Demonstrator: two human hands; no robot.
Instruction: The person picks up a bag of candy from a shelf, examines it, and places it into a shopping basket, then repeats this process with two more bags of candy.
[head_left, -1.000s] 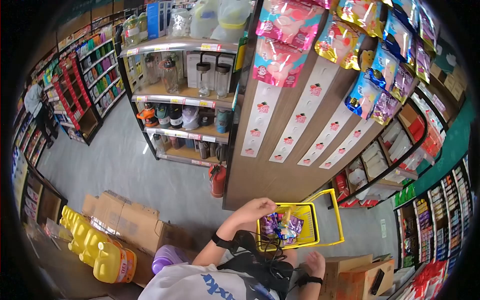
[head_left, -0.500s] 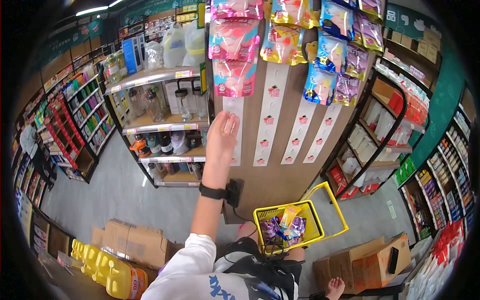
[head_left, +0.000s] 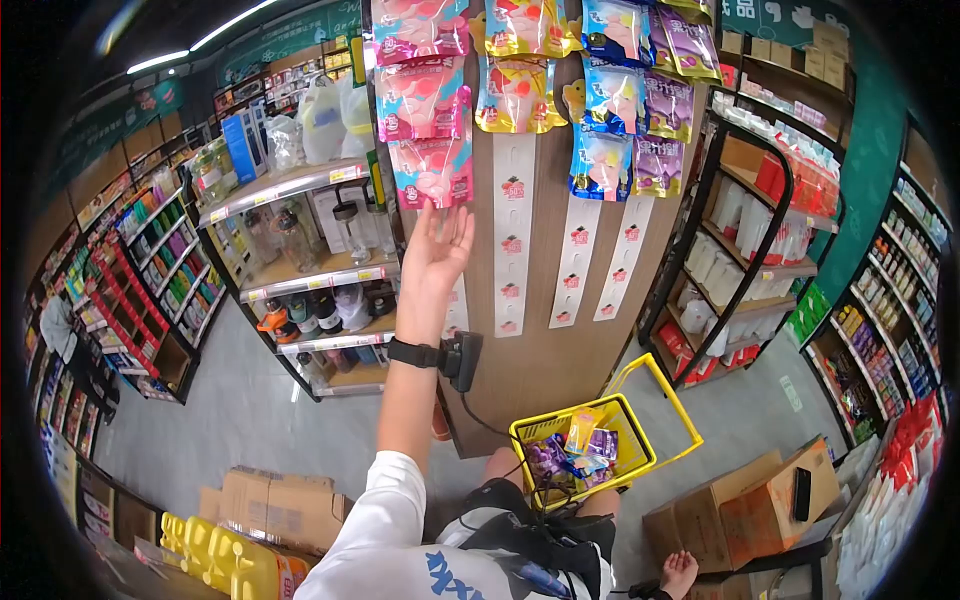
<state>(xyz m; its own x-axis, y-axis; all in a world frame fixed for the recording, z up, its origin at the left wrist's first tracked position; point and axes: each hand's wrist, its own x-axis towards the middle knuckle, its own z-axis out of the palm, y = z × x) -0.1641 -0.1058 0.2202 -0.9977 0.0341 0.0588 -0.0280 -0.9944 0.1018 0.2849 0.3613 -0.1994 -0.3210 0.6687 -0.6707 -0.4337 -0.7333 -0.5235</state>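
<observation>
My left hand [head_left: 440,245] is raised palm up, fingers apart, at the bottom edge of the lowest pink pouch [head_left: 432,170] hanging on the display panel [head_left: 540,350]; its fingertips meet or nearly meet the pouch. Yellow pouches [head_left: 517,95], blue pouches [head_left: 600,160] and purple pouches [head_left: 660,165] hang to the right. Low at the right, my right hand [head_left: 679,572] is beside a cardboard box [head_left: 690,525], fingers loosely curled; whether they are closed is too small to tell. A yellow basket [head_left: 648,462] with several colourful packets stands below the panel.
Shelves with bottles [head_left: 330,280] stand to the left, a black rack [head_left: 730,250] to the right. Yellow jugs [head_left: 215,555] and flattened cardboard [head_left: 275,505] lie at the lower left. A phone [head_left: 802,494] rests on a box. A person [head_left: 65,340] stands far left.
My left hand has opened from loosely bent fingers and moved up to the lowest pink pouch. The view has shifted slightly, so the panel and pouches appear further left.
</observation>
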